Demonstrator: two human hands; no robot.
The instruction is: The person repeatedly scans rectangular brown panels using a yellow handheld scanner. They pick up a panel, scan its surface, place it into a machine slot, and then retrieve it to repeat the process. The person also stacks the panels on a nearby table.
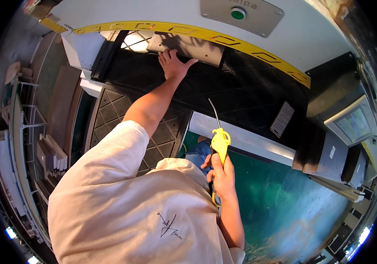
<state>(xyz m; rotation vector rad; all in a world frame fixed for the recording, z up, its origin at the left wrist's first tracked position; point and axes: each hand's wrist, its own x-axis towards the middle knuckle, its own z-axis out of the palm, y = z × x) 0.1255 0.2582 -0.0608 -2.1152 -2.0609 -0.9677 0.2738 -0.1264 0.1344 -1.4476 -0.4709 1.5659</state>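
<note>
My left hand (173, 67) is stretched far forward under the machine's front cover, its fingers spread and the thumb pointing right. The fingertips lie at the near edge of a pale, flat board (202, 49) with a few small holes; whether they press on it I cannot tell. Shadows of fingers fall across that board. Closer to my body, my right hand (224, 178) is wrapped round a yellow air blow gun (220, 143). The gun's thin, bent metal nozzle points up and forward over the black machine bed (237, 99). A yellow hose hangs below its handle.
Above the bed runs the white housing with a yellow strip (188, 31) and a green button (238, 13). A screen (353, 121) and stacked boards (329, 152) stand at right. Racks with panels (52, 154) line the left. The floor (281, 198) is green.
</note>
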